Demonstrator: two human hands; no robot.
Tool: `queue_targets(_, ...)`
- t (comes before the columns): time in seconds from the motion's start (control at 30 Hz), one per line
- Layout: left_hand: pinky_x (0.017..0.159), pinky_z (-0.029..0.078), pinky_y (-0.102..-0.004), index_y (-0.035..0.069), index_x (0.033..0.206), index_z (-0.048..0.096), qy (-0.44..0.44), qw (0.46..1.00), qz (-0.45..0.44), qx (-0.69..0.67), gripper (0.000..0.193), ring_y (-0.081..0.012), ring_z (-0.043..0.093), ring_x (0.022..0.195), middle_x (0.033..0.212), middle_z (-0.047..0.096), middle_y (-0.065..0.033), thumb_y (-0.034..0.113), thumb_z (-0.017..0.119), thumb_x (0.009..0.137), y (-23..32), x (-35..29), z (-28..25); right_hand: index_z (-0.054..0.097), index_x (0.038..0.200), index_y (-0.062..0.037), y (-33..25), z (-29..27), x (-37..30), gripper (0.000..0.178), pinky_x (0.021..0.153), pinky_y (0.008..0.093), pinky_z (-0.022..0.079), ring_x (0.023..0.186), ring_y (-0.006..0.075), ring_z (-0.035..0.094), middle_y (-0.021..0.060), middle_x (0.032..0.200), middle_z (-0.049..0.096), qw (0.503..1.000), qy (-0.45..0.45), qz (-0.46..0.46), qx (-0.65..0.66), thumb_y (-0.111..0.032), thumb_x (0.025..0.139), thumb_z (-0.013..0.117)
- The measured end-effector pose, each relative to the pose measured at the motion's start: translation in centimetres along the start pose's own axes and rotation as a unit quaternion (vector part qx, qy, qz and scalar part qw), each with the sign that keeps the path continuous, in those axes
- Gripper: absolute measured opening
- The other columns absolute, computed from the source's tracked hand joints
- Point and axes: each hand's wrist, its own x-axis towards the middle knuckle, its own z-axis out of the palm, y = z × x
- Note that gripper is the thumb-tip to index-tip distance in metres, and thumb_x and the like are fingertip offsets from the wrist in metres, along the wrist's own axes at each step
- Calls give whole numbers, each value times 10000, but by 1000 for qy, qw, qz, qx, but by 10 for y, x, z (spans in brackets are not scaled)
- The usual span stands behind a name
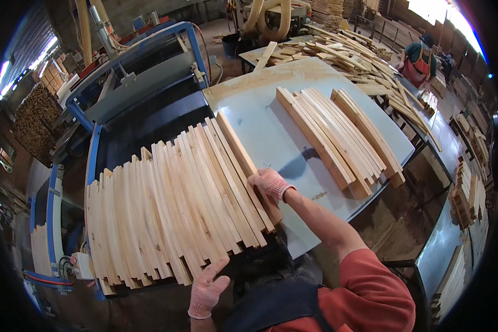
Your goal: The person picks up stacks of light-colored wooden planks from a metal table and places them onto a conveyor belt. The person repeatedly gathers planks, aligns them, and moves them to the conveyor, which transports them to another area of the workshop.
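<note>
A wide row of pale wooden strips (166, 205) lies side by side on the dark bed of a blue-framed machine, their near ends uneven. My right hand (270, 184), in a pinkish knit glove, is closed over the rightmost wooden strip (236, 146), which stands slightly apart from the row at its far end. My left hand (207, 290), gloved alike, is at the near ends of the strips. Its index finger is stretched out and its thumb is apart, with nothing held. Whether the fingertip touches a strip end is hard to tell.
More strips (337, 138) lie in two groups on a pale tabletop (260, 102) to the right. The blue machine frame (196, 55) rises at the far left. Behind is a heap of loose boards (343, 55). A person in a red apron (418, 66) works at the far right.
</note>
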Motion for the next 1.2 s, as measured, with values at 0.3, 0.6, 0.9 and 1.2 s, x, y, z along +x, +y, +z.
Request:
queue_targets(0.3,1089,510,-326,-52,1424,670,338,935,34,105,458,-207,673,1243,1357,732,-124,170,683,1023,-1,-22,-137,799,993,-30,30,-53,-9,416,821,496,599,861,397,752,250,927,766,960,153,-96,-212,-412,981,636)
queue_targets(0.6,1321,268,-498,-28,1638,391,593,588,-146,530,931,-439,352,1584,1684,413,-284,453,765,933,-49,-94,-439,718,1192,-3,84,-168,-21,347,916,536,585,1089,463,710,288,1167,733,810,371,-114,-439,-190,900,713)
queue_targets(0.9,1145,468,-533,25,1440,576,554,513,-289,588,802,-405,565,1381,1479,606,-206,553,755,863,7,-84,-488,630,1466,-62,54,-121,-36,614,1066,478,547,1164,393,683,197,1201,731,799,331,-207,-458,-198,881,754)
queue_targets(1.2,1266,325,-537,-26,1597,443,534,553,-271,580,852,-429,476,1491,1624,502,-266,493,703,974,-4,-90,-502,690,1221,-26,-42,57,-21,485,959,472,540,1079,430,706,256,1052,737,968,111,-97,-203,-469,1037,619)
